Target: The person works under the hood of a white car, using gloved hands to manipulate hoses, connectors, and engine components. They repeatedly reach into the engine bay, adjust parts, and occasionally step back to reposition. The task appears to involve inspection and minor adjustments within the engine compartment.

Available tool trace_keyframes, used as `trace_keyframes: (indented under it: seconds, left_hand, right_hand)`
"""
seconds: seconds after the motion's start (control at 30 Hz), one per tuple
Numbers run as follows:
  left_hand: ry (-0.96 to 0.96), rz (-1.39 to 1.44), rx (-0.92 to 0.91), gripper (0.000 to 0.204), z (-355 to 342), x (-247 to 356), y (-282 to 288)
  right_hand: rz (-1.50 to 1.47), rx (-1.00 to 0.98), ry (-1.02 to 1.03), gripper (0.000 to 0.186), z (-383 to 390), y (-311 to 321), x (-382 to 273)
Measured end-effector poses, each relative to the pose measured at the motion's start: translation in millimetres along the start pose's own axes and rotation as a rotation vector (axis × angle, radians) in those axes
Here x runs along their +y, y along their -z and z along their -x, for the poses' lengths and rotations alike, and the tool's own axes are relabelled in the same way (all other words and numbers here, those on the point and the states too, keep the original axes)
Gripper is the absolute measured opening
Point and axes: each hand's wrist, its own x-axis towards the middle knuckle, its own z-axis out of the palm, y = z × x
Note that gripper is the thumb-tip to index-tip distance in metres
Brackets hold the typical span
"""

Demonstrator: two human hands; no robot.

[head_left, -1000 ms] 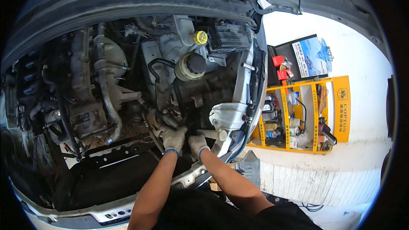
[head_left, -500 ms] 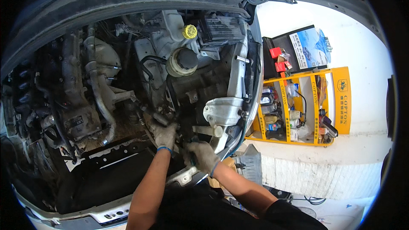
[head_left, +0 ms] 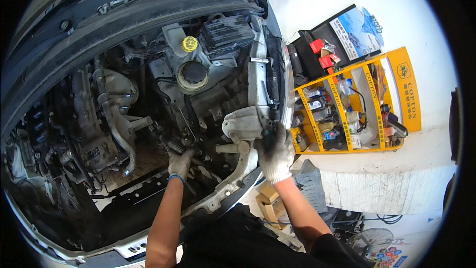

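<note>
My left hand (head_left: 179, 163), in a grey-white knit glove with a blue band at the wrist, is low in the engine bay. Its fingers are closed at the end of a dark ribbed hose (head_left: 174, 144); their tips are partly hidden. Over the bay's right edge is my right hand (head_left: 278, 158), gloved too and smeared by motion. It is closed round a dark object (head_left: 269, 138) too blurred to name, beside the silver metal bracket (head_left: 243, 123). Farther back stand a round reservoir with a black cap (head_left: 193, 73) and a yellow cap (head_left: 189, 44).
The engine (head_left: 91, 134) fills the left of the bay. Along the front runs the car's pale metal frame edge (head_left: 213, 203). A yellow shelf rack (head_left: 354, 144) with bottles stands at the right wall. Below it are a cardboard box (head_left: 270, 203) and a grey plastic panel (head_left: 308, 188).
My right hand has moved right and up, out of the engine bay with the dark object. My left hand stays by the hose. The view has shifted and tilted.
</note>
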Motion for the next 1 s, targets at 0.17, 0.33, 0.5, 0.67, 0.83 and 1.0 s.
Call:
trace_keyframes:
  seconds: [0.17,0.33,0.5,0.67,0.83,1.0]
  left_hand:
    - [-0.028,-0.118,0.057,0.089,12,12,4]
    - [-0.049,0.038,0.091,0.081,-7,-20,10]
    - [0.076,0.287,0.138,0.075,26,6,-5]
    - [0.242,0.256,0.221,0.079,43,22,-7]
    - [0.034,-0.189,0.212,0.095,29,-1,15]
    - [-0.14,-0.128,0.139,0.097,39,-3,13]
  right_hand:
    - [0.042,0.085,0.073,0.07,-28,-25,33]
    - [-0.108,-0.031,-0.134,0.071,-38,-22,25]
    - [-0.039,-0.054,-0.094,0.074,-43,-20,34]
    - [-0.176,-0.062,-0.043,0.061,-55,-14,33]
    - [-0.096,0.052,0.01,0.051,-82,-19,45]
    - [0.121,-0.07,-0.13,0.047,-133,-11,32]
